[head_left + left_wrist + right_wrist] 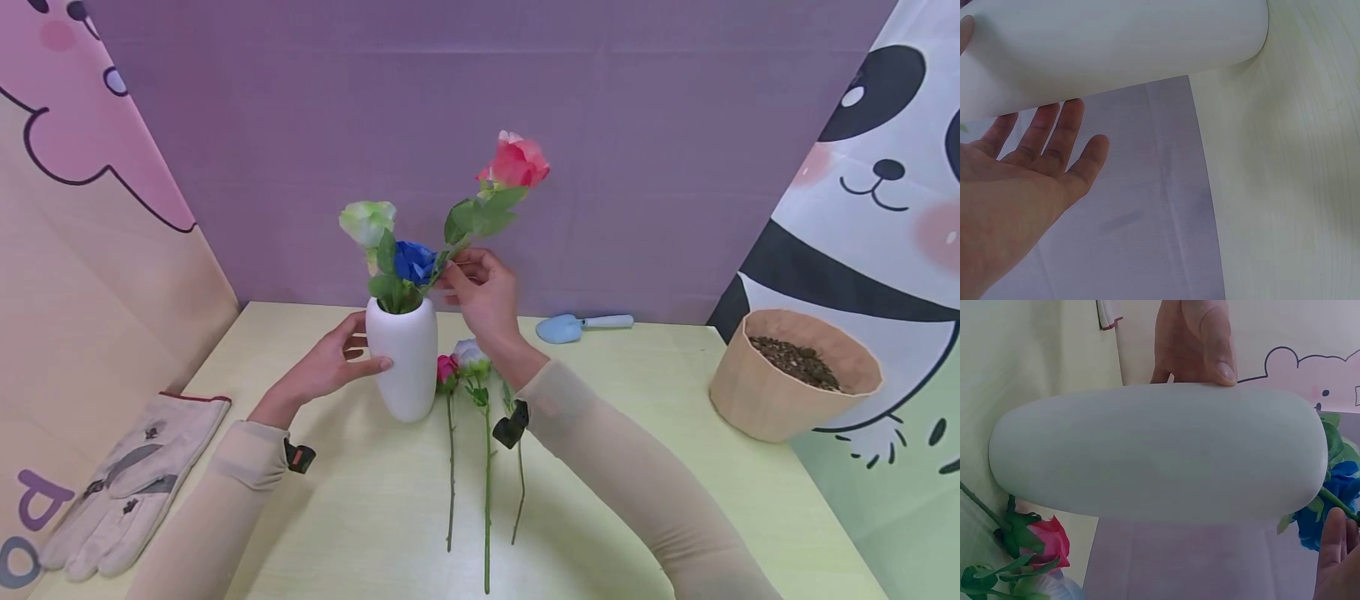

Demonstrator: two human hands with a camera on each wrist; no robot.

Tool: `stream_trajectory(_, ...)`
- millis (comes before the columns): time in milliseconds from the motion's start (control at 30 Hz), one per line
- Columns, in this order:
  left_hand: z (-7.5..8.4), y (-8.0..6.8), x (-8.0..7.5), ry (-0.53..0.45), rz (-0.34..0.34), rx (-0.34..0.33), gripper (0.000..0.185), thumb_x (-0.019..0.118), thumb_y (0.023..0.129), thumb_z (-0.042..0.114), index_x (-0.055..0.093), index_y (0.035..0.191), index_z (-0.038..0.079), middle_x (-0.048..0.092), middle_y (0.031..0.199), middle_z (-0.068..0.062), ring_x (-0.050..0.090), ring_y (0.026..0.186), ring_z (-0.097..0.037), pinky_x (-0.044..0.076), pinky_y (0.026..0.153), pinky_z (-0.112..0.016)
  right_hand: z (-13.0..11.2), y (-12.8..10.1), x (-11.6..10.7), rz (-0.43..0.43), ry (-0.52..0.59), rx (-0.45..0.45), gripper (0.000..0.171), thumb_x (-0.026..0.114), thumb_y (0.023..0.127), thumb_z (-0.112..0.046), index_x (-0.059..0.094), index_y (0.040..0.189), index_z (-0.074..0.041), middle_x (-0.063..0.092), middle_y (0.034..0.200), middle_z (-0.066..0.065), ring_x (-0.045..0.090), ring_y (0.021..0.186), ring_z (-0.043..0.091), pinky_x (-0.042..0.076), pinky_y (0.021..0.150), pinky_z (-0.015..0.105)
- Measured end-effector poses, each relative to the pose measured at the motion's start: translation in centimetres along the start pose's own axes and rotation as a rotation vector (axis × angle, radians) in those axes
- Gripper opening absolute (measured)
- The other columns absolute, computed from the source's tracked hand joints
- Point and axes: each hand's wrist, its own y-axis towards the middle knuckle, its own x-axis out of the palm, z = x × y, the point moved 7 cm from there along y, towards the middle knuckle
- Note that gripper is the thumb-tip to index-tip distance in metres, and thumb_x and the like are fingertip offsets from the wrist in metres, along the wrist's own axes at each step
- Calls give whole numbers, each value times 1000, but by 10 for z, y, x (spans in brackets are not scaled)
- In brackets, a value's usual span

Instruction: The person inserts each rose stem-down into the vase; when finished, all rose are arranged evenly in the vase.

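Showing partial purple letters [33,525] beside gloves [127,487].

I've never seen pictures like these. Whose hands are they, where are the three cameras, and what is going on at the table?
No machine here: a person wears one camera on the head and one on each wrist. In the head view, the left hand steadies a white vase with thumb in front, while the right hand pinches the stem of a red flower leaning from the vase. Three more flowers lie on the table, with work gloves, a blue trowel and a pot of soil.
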Motion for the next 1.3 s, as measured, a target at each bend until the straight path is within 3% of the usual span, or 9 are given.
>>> stream_trajectory(100, 0, 1, 0, 0, 1, 2, 82, 77, 88, 39, 30, 152, 17, 44, 147, -10, 48, 136, -36, 35, 118, -58, 1, 0, 1, -22, -9, 1, 12, 68, 96, -17, 63, 104, -9, 70, 94, 12, 74, 79, 17, 63, 71, 30)
stream_trajectory(500, -1, 2, -1, 0, 3, 7, 83, 77, 88, 39, 29, 152, 15, 45, 146, -11, 48, 135, -37, 33, 118, -59, -3, -1, 5, -2, -7, -25, 18, 71, 94, -21, 69, 103, -6, 70, 89, 0, 71, 74, 9, 63, 71, 30)
stream_trajectory(667, -1, 4, -2, -7, 5, -2, 85, 77, 87, 40, 29, 152, 15, 44, 147, -11, 48, 136, -37, 34, 118, -59, 4, 0, 14, -63, -46, 31, 19, 71, 94, -21, 71, 102, -4, 71, 88, 4, 71, 72, 11, 63, 74, 33)
stream_trajectory(833, 0, 4, -2, -5, 4, -9, 87, 78, 85, 45, 29, 152, 18, 44, 147, -8, 49, 135, -35, 36, 118, -57, 8, -1, 15, -103, -65, 80, 24, 70, 95, -25, 72, 106, -5, 72, 96, 8, 73, 81, 14, 63, 79, 34)
stream_trajectory(1033, 0, 3, -1, 2, 3, -7, 87, 77, 85, 46, 30, 152, 18, 44, 147, -8, 49, 135, -35, 36, 117, -57, 7, -4, 11, -93, -40, 88, 28, 70, 95, -31, 71, 109, -7, 72, 97, 9, 74, 85, 17, 63, 81, 37)
stream_trajectory(1300, 0, 1, -1, 7, 7, -14, 85, 77, 86, 44, 30, 152, 18, 44, 148, -9, 48, 136, -36, 35, 118, -58, 10, -4, 10, -63, 31, 60, 19, 70, 95, -21, 64, 107, -7, 69, 94, 5, 74, 78, 14, 63, 78, 41)
